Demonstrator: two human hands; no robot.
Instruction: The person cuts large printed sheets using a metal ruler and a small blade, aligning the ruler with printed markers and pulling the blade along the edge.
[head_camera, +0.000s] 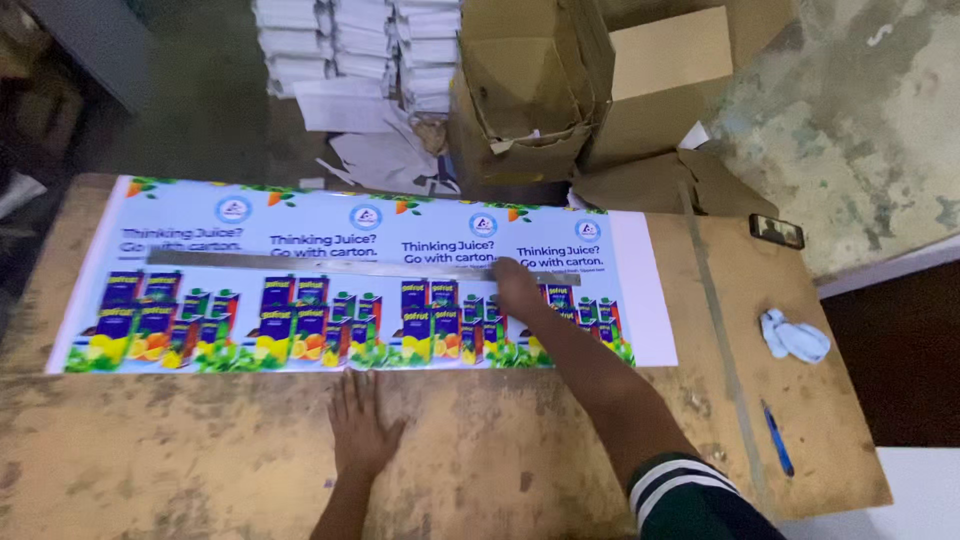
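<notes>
Head view shows me a worn, scuffed wooden tabletop (200, 460) filling most of the frame, and across its far half lies a long glossy printed sheet with a pale blue ground and repeated rows of colourful juice cartons (330, 290). The sheet lies flat and looks whole; I see no cut line in it, so I judge the work on it to be at an early stage, with lining up done at most.

A long grey metal straightedge (330, 263) lies across the sheet, running lengthwise just under the printed lettering. My right hand (518, 285) reaches over the sheet to the straightedge's right end; whether its fingers are spread or bunched, I cannot tell from this angle. My left hand (360, 425) is spread flat, palm down, on bare wood just below the sheet's near edge.

The near half of the tabletop gives open room. The right end holds a second thin metal strip (722, 340), a crumpled white cloth (795, 337), a dark phone (777, 232) near the far edge, and a blue pen (776, 437). Brown cardboard boxes (560, 90) and stacked white paper bundles (360, 50) crowd the floor beyond.
</notes>
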